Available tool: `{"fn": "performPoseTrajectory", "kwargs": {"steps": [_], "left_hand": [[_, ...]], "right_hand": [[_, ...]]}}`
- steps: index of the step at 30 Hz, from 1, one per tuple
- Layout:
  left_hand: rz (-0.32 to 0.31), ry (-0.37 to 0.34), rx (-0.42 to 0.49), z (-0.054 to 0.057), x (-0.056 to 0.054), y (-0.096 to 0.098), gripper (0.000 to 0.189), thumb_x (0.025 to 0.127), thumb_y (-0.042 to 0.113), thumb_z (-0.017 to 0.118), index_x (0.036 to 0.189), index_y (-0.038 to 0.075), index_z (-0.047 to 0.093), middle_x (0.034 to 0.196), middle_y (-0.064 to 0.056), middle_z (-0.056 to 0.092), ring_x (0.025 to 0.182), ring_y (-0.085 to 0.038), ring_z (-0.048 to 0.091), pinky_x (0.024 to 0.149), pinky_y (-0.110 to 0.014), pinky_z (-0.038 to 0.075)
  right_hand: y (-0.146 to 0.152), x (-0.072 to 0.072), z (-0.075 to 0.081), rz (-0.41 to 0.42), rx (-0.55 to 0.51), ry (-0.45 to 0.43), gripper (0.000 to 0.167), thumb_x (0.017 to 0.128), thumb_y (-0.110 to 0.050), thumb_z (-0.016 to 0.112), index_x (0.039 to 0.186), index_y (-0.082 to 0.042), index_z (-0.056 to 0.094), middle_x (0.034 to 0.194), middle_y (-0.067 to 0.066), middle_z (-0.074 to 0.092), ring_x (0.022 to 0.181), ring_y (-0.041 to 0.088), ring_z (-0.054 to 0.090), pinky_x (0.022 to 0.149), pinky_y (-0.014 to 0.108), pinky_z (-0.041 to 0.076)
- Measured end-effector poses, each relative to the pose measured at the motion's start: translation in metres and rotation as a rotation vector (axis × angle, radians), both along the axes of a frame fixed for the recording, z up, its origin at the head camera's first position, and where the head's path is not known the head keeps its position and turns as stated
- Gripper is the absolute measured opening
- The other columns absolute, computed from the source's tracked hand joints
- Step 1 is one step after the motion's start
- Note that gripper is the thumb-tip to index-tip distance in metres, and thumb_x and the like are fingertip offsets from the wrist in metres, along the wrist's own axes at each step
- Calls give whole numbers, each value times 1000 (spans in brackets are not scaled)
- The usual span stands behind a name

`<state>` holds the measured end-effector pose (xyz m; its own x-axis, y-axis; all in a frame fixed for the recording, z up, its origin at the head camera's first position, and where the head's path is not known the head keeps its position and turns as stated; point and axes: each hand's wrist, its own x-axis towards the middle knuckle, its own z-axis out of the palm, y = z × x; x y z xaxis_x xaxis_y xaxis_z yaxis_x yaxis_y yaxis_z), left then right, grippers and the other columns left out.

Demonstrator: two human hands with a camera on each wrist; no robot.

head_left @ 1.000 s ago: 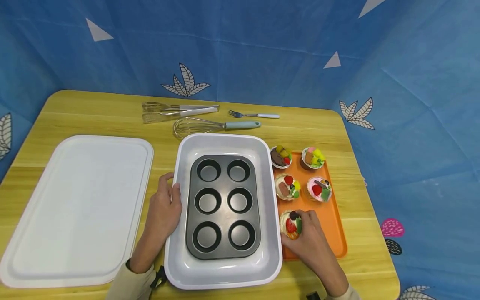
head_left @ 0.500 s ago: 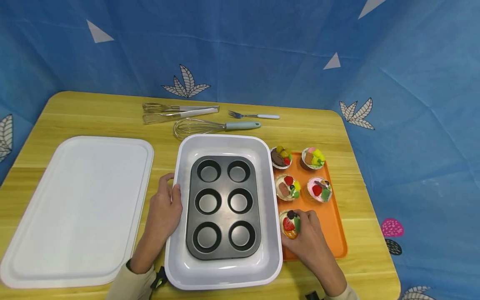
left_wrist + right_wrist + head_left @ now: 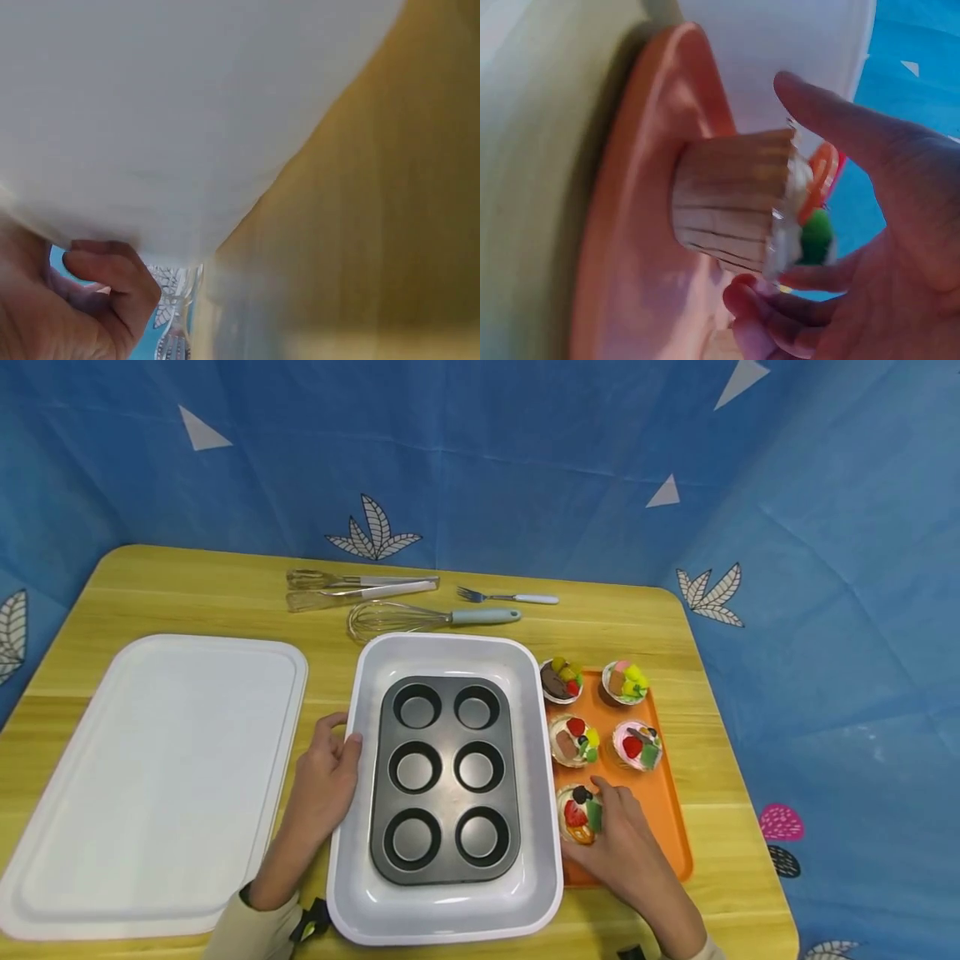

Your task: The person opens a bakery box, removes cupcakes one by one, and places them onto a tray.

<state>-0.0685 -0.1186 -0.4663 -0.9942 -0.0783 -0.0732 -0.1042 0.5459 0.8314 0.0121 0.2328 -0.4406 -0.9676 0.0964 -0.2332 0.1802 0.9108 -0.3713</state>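
Note:
A deep white tray (image 3: 442,920) holds a dark muffin tin (image 3: 447,777) whose several cups look bare. On the tray's left rim, my left hand (image 3: 322,785) grips with the thumb inside. Over the orange tray (image 3: 651,797), my right hand (image 3: 626,843) is spread around the nearest cupcake (image 3: 576,817), topped with strawberry and a dark berry. The right wrist view shows this cupcake (image 3: 731,202) upright in its pleated wrapper on the orange tray, the thumb (image 3: 832,112) clear of it and the other fingers close to its far side; whether they touch it I cannot tell.
Several other decorated cupcakes (image 3: 637,745) stand on the orange tray. A flat white board (image 3: 172,777) lies on the left of the wooden table. Tongs (image 3: 363,592), a whisk (image 3: 480,616) and a fork (image 3: 510,597) lie along the back.
My right hand has loosened from the front cupcake, its thumb and fingers spreading apart. The cupcake stays in nearly the same spot. My left hand keeps its grip on the white tray.

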Motion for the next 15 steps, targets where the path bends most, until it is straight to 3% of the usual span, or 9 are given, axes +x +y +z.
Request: {"fn": "performPoseTrajectory", "kwargs": {"steps": [5, 9, 12, 15], "left_hand": [[-2, -41, 15, 6, 3, -9, 43, 106, 32, 44, 140, 6, 45, 87, -13, 65, 76, -22, 60, 70, -35, 46], [0, 23, -26, 13, 2, -20, 42, 106, 31, 44, 137, 4, 48, 85, -11, 63, 69, -20, 58, 66, -33, 45], [-16, 97, -79, 24, -4, -29, 40, 105, 29, 45, 133, 1, 52, 79, -8, 58, 62, -18, 52, 59, -31, 43], [-67, 151, -115, 44, -20, -32, 39, 105, 27, 47, 133, 1, 53, 85, -9, 61, 68, -19, 56, 63, -34, 44]], "right_hand": [[9, -2, 18, 23, -6, -78, 114, 66, -73, 79, 146, -1, 41, 130, 20, 52, 109, 33, 50, 88, 52, 50], [20, -5, 36, 34, -4, -116, 119, 67, -78, 73, 150, -2, 35, 146, 26, 40, 126, 45, 44, 94, 65, 44], [25, -14, 50, 64, 5, -56, 116, 71, -74, 73, 151, 0, 33, 148, 29, 37, 130, 49, 40, 95, 68, 40], [20, -33, 68, 98, -17, 49, 107, 77, -67, 73, 151, 0, 34, 147, 28, 39, 129, 47, 41, 97, 67, 39]]}}
